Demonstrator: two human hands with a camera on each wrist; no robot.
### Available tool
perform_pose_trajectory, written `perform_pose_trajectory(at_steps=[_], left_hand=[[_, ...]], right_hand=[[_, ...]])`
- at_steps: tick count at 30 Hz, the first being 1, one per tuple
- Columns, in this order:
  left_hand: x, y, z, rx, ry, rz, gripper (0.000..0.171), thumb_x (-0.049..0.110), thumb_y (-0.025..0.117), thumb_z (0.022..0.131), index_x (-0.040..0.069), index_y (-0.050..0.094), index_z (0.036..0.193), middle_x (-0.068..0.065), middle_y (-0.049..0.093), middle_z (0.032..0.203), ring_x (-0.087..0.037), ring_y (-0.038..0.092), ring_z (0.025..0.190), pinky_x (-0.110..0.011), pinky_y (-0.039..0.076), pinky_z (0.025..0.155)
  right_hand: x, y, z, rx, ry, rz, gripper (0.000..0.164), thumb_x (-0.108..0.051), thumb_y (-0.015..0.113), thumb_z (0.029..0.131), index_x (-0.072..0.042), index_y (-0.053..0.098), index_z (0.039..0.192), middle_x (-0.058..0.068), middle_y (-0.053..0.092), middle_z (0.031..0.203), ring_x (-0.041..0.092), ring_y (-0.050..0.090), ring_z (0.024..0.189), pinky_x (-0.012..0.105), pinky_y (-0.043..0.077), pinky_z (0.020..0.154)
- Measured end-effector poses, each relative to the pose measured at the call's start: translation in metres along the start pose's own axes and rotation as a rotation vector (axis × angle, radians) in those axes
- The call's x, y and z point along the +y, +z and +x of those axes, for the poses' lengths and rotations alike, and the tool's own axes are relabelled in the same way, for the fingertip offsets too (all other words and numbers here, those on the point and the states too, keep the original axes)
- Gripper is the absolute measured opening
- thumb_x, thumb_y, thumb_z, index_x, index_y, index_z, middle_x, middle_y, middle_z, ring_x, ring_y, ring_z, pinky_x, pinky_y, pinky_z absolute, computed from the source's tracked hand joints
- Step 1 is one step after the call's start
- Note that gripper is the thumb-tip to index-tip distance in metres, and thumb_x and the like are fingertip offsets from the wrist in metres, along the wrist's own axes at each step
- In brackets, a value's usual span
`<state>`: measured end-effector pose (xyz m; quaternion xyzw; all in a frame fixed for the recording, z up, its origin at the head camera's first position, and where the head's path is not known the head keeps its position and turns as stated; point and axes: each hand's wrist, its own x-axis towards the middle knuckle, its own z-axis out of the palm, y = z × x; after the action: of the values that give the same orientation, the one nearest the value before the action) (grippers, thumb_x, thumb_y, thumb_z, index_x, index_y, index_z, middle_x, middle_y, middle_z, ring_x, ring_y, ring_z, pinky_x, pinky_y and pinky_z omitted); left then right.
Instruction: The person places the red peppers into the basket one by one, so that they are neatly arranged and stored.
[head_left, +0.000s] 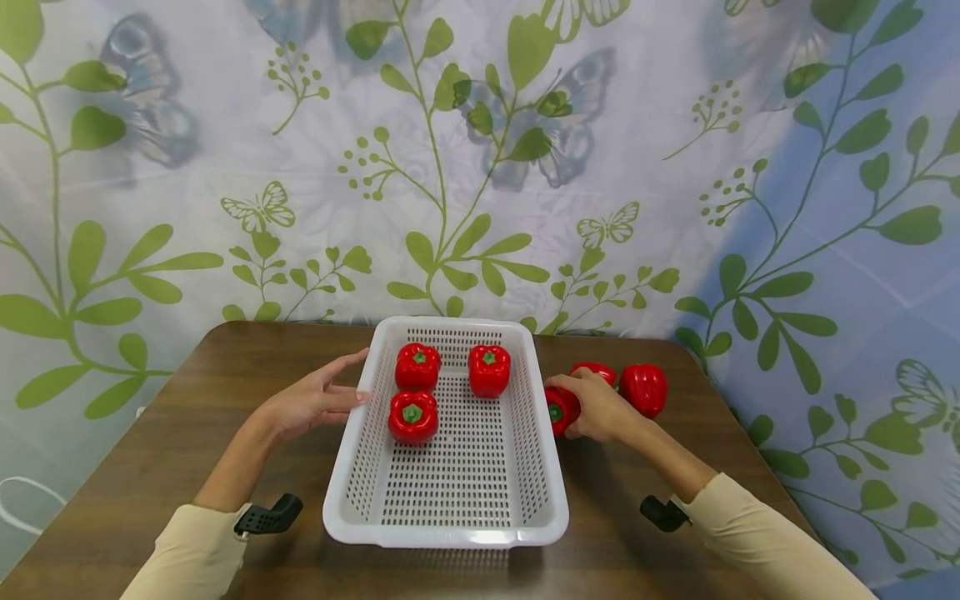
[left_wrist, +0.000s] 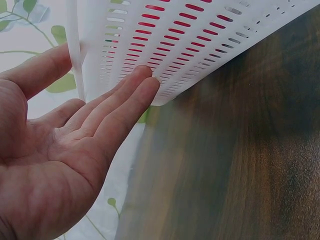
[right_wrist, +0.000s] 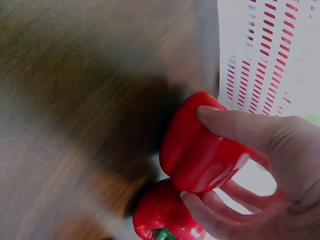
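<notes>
With our right grip (head_left: 598, 410) we pinched a red, lobed bell pepper (right_wrist: 197, 150) just right of the white, perforated plastic basket (head_left: 446, 534); our left grip (head_left: 315, 406), fingers spread, touched its left side. We judged this the picking-up step; next, a lift over the basket's right side seemed needed.

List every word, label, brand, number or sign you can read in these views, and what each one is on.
None: no word, label, brand or number is readable in any view.
White basket: slotted, no lettering visible.
Red peppers, inside and beside it: no label visible.
Patterned backdrop: leaves and butterflies, no readable text.
Black wrist devices: too small to tell if marked.
</notes>
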<state>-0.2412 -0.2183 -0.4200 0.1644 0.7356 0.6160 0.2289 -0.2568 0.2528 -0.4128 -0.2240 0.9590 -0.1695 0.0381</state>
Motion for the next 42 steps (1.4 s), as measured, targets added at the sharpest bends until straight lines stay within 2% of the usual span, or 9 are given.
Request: perform_pose_trajectory(at_steps=[15,20,26,42], left_hand=[[-0.002,0.009,-0.005,0.024,-0.003,0.01,0.084,0.022,0.064,0.1,0.021,0.008,0.164,-0.028,0.047,0.151,-0.041,0.063,0.125,-0.059,0.051,0.102],[-0.001,0.007,-0.004,0.028,-0.014,0.016,0.083,0.022,0.064,0.1,0.022,0.01,0.164,-0.027,0.049,0.15,-0.039,0.063,0.125,-0.059,0.051,0.103],[0.0,0.003,-0.002,0.011,0.0,0.015,0.084,0.022,0.063,0.1,0.02,0.009,0.164,-0.028,0.049,0.15,-0.041,0.063,0.125,-0.06,0.051,0.102],[0.0,0.003,-0.003,0.013,-0.004,0.01,0.085,0.022,0.064,0.1,0.021,0.008,0.164,-0.028,0.048,0.15,-0.041,0.063,0.125,-0.06,0.05,0.102]], right_hand=[[0.006,0.0,-0.012,0.08,-0.001,0.03,0.076,-0.019,0.094,0.065,-0.011,0.061,0.133,0.012,0.068,0.121,0.037,0.059,0.112,0.059,0.057,0.089],[0.008,-0.005,-0.013,0.078,0.041,0.087,0.073,-0.022,0.094,0.065,-0.011,0.061,0.129,0.011,0.067,0.12,0.033,0.06,0.109,0.053,0.059,0.086],[0.01,-0.013,-0.014,0.077,0.08,0.13,0.071,-0.025,0.092,0.067,-0.011,0.057,0.126,0.011,0.07,0.116,0.028,0.065,0.102,0.05,0.06,0.084],[-0.001,-0.049,-0.021,0.111,0.088,0.111,0.067,-0.029,0.087,0.076,-0.008,0.057,0.133,0.019,0.067,0.124,0.038,0.062,0.111,0.055,0.057,0.09]])
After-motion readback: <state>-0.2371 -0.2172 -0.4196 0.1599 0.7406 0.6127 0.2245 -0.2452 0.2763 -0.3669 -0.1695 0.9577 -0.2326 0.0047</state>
